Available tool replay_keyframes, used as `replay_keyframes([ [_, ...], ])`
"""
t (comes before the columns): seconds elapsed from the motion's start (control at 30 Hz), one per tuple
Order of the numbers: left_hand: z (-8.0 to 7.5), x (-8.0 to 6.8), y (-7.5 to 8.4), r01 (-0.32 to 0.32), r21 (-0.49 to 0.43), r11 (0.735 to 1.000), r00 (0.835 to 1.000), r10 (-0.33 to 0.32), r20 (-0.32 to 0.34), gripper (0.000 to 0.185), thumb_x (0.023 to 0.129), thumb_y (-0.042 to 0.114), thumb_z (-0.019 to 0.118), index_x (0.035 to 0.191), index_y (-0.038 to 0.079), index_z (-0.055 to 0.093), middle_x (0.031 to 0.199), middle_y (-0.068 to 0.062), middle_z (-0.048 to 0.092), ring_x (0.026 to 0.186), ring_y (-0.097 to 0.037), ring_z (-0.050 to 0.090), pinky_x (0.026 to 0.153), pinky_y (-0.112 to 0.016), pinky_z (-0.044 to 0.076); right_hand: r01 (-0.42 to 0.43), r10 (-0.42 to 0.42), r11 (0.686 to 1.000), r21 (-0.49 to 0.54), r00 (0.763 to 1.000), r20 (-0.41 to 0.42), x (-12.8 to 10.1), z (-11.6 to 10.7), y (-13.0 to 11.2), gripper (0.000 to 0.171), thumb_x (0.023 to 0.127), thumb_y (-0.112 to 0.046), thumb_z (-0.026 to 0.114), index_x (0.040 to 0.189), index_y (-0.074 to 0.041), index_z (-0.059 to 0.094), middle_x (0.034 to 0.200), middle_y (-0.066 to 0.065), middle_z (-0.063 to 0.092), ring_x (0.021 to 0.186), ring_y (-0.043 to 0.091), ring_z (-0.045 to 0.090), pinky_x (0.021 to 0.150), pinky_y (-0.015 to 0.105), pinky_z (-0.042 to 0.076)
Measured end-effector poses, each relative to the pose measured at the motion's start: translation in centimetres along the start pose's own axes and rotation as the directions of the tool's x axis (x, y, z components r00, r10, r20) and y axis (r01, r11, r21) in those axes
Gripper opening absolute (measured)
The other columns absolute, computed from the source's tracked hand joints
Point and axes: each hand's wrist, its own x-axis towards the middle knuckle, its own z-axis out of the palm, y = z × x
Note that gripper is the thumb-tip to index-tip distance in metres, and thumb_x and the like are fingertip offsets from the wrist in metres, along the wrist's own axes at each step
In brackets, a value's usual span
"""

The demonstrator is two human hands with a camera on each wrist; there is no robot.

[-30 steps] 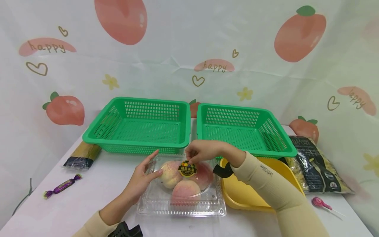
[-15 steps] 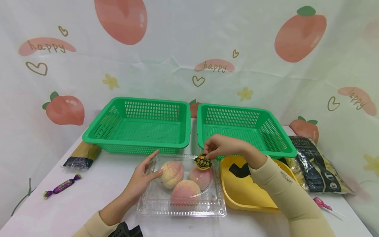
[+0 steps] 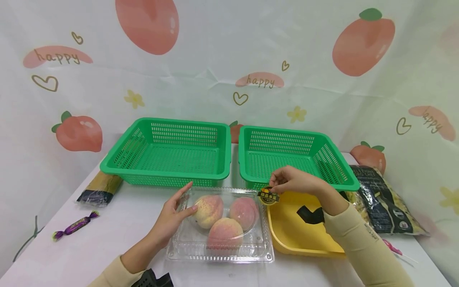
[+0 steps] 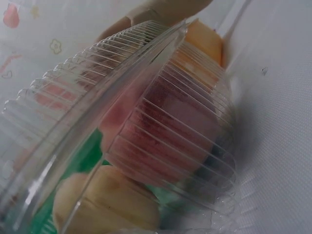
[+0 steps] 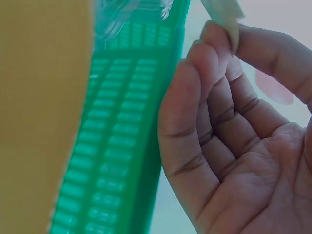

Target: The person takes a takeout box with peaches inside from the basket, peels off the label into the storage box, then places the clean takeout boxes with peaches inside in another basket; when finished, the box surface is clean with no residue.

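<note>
A clear plastic clamshell box [image 3: 191, 253] lies closed on the table, with three peaches visible inside, such as the front peach [image 3: 225, 233]. My left hand [image 3: 169, 223] rests along the box's left side, fingers extended and thumb on the lid. Between thumb and fingertips, my right hand [image 3: 299, 184] pinches a round black-and-gold fruit sticker [image 3: 268, 198]. The sticker is held up near the box's back right corner, above the yellow bin's edge. In the right wrist view its pale back side [image 5: 223, 14] shows at the fingertips. The left wrist view shows a peach [image 4: 161, 129] through the ribbed wall.
Two green baskets [image 3: 165, 176] [image 3: 299, 185] stand side by side behind the box. Right of it sits a yellow bin [image 3: 305, 235]. Pasta bags [image 3: 102, 187] [image 3: 387, 203] lie at both sides. A purple wrapped candy [image 3: 76, 226] is at left, a lollipop [image 3: 392, 247] at right.
My right hand has lifted the sticker off the peach box's lid and carried it right, toward the yellow bin. The left hand has stayed on the box.
</note>
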Motion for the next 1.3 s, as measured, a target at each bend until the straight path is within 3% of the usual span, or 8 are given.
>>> replay_keyframes([
  [0.4,0.0,0.1,-0.1,0.005,-0.008,1.000,1.000,-0.005,0.002,0.066,0.089,0.010,0.060,0.147,0.019,0.029,0.157,-0.010,0.010,0.143,-0.039,0.011,0.112,-0.057,0.016,-0.042,0.048,0.995,0.089,0.996,-0.071,-3.2,0.1,2.5,0.020,0.090,-0.011,0.060,0.100,0.006,0.055,0.080,0.004,0.058,0.063,0.016,0.056,0.065,0.032,0.052],
  [0.77,0.0,0.0,0.0,0.002,-0.010,1.000,1.000,-0.002,0.002,0.066,0.090,0.010,0.060,0.147,0.020,0.028,0.157,-0.009,0.010,0.143,-0.038,0.008,0.112,-0.058,0.012,-0.068,0.078,0.992,0.107,0.993,-0.094,-5.7,0.6,4.0,0.026,0.090,-0.006,0.057,0.110,0.011,0.057,0.098,0.019,0.064,0.073,0.008,0.059,0.070,0.033,0.054],
  [1.13,0.0,0.0,-0.1,0.002,-0.013,1.000,1.000,-0.002,0.001,0.066,0.089,0.012,0.061,0.146,0.020,0.029,0.157,-0.009,0.010,0.143,-0.038,0.007,0.112,-0.059,0.011,-0.145,0.159,0.981,0.125,0.982,-0.104,-6.6,0.9,6.3,0.029,0.090,-0.008,0.057,0.111,0.013,0.057,0.099,0.016,0.065,0.079,0.009,0.062,0.075,0.033,0.055],
  [1.3,-0.1,0.0,-0.2,0.001,-0.011,1.000,1.000,-0.001,0.001,0.066,0.089,0.012,0.060,0.146,0.021,0.029,0.157,-0.009,0.009,0.143,-0.038,0.010,0.112,-0.059,0.013,-0.136,0.150,0.982,0.130,0.983,-0.102,-6.6,1.1,6.8,0.029,0.091,-0.008,0.057,0.111,0.013,0.058,0.099,0.016,0.065,0.078,0.008,0.061,0.074,0.031,0.055],
])
